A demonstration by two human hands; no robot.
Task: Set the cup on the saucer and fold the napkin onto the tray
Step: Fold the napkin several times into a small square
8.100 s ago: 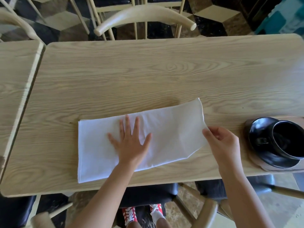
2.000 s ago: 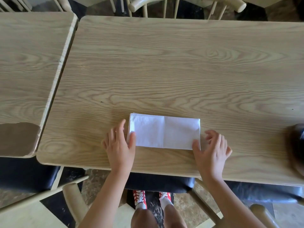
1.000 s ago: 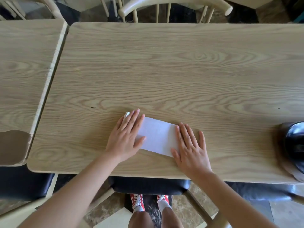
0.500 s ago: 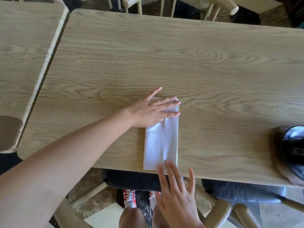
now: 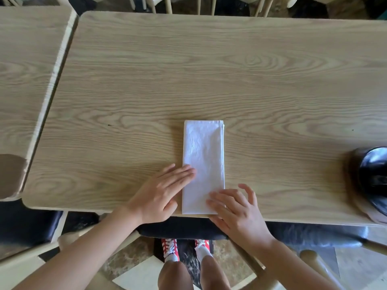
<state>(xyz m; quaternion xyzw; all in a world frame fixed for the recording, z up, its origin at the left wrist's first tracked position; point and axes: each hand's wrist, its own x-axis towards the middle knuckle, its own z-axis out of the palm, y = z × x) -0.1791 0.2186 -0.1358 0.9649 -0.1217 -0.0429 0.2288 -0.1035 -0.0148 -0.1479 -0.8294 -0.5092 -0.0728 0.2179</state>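
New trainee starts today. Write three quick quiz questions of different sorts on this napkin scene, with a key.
1. True or false: the napkin lies on the tray.
2. Which hand has fingertips on the napkin's near right corner? A) left hand B) right hand
3. Fill in: the folded napkin's long side runs ____ the person.

Key
1. False; it lies on the bare table, and the dark cup sits apart at the right edge.
2. B
3. away from

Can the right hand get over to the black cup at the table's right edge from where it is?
Probably yes: the right hand rests open on the napkin, holding nothing, with only bare table between it and the black cup.
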